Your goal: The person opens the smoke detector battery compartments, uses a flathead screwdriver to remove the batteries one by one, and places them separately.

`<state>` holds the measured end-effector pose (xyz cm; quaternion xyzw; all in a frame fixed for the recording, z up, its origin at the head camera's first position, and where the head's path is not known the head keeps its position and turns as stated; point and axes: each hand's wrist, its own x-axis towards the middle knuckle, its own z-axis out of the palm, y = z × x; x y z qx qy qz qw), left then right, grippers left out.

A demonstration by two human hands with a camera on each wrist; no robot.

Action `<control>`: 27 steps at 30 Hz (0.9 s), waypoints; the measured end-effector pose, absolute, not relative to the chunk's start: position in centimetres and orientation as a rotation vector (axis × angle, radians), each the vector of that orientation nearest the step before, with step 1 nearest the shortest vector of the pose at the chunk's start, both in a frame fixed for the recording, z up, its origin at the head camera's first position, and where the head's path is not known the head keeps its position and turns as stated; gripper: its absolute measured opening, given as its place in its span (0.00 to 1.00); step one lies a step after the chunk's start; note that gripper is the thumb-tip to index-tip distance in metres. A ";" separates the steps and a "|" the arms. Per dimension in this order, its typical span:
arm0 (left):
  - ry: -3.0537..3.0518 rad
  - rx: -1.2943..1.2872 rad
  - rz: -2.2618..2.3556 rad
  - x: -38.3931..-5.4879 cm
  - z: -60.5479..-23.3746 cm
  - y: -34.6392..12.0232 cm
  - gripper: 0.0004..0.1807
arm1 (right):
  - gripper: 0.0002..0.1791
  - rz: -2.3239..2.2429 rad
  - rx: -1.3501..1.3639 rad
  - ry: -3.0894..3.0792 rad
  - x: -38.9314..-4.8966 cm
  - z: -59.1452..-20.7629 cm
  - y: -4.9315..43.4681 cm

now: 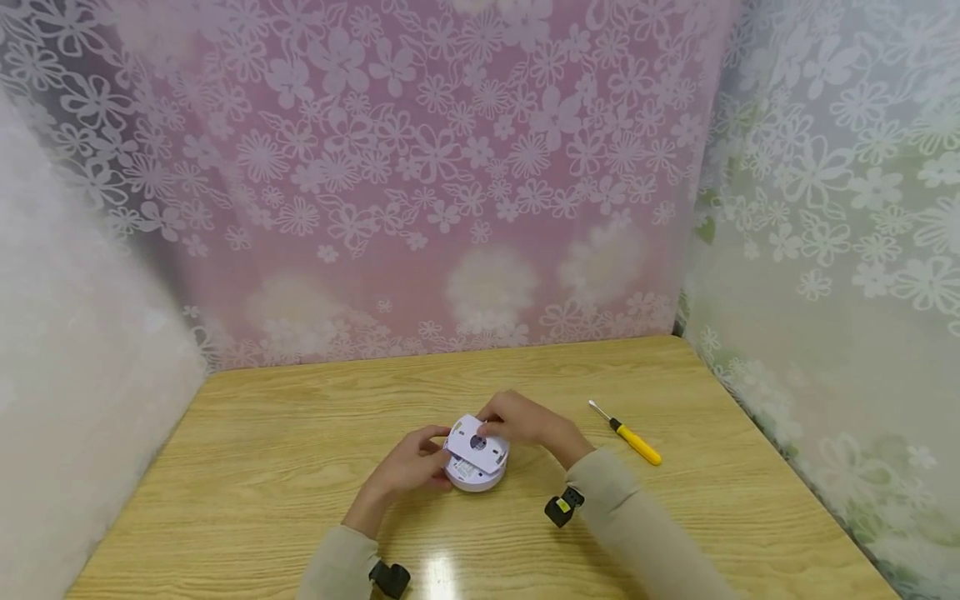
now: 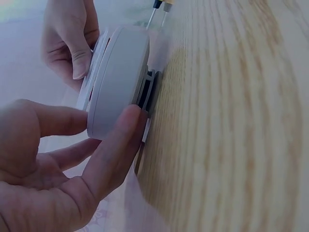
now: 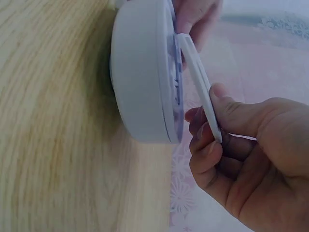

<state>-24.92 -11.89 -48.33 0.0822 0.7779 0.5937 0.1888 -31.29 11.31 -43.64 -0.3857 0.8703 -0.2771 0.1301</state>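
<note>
A round white device, apparently a smoke detector point(image 1: 480, 483), lies on the wooden table with its labelled back facing up. My left hand point(image 1: 408, 465) grips its left edge, thumb and fingers on either side of the rim in the left wrist view. Over the back sits a flat white mounting plate point(image 1: 463, 435) with slots and a round central hole. The right hand point(image 1: 525, 419) pinches this plate between thumb and fingers. In the right wrist view the plate point(image 3: 199, 79) tilts away from the detector point(image 3: 142, 72), its near end raised and its far end close to the back.
A screwdriver point(image 1: 633, 442) with a yellow and black handle lies on the table point(image 1: 300, 467) to the right of the hands. Flowered curtains point(image 1: 450, 167) hang behind the table and at its sides.
</note>
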 end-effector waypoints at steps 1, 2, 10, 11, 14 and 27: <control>2.178 0.227 1.679 -25.0 -48.4 -11.9 0.27 | 0.09 -0.803 -1.113 2.528 -31.2 -43.7 11.2; 2.165 0.222 1.693 -25.0 -48.4 -11.8 0.26 | 0.09 -0.800 -1.103 2.530 -31.2 -43.8 11.0; 2.152 0.236 1.727 -25.1 -48.5 -11.7 0.23 | 0.14 -0.759 -1.041 2.594 -30.6 -44.2 10.3; 2.170 0.245 1.718 -25.1 -48.6 -11.7 0.22 | 0.14 -0.751 -1.036 2.612 -30.6 -44.2 10.2; 2.226 0.264 1.695 -25.0 -48.6 -11.6 0.22 | 0.14 -0.701 -1.015 2.676 -30.4 -44.2 10.0; 2.241 0.285 1.695 -25.1 -48.8 -11.7 0.23 | 0.18 -0.525 -0.814 2.852 -29.2 -44.5 10.3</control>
